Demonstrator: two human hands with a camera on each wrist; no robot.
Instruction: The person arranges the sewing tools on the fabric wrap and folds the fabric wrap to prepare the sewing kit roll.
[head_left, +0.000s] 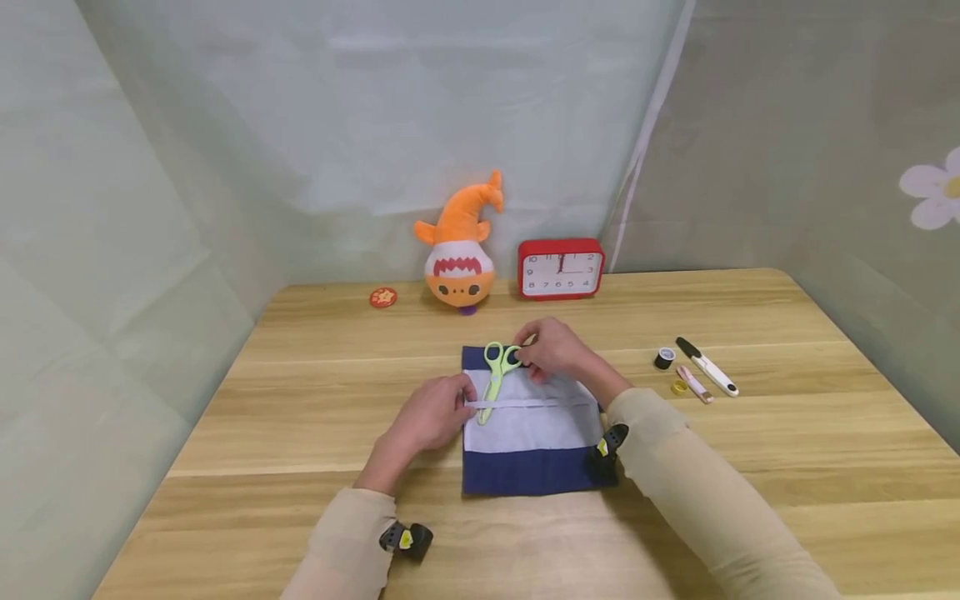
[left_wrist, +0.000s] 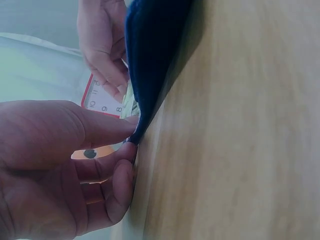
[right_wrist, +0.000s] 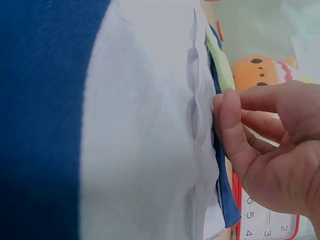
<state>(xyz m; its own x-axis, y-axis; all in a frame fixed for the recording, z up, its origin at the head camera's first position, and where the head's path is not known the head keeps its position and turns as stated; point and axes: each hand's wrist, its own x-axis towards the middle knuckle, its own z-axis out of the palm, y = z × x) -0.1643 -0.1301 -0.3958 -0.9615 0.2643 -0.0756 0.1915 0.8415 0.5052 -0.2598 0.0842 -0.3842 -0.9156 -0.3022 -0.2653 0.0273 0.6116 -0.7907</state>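
A cloth with navy borders and a pale grey middle lies on the table, a narrow pale band running across it. Light green scissors rest at its left side, handles toward the back, blades crossing the band. My left hand pinches the cloth's left edge between thumb and index finger, as the left wrist view shows. At the scissors' right handle loop, my right hand pinches with thumb and fingertips. In the right wrist view the green handle meets those fingertips.
Behind the cloth stand an orange plush shark and a red clock. A red disc lies back left. To the right are a black thread spool, a yellow ring, a pink strip-like item and a slim black-and-white tool.
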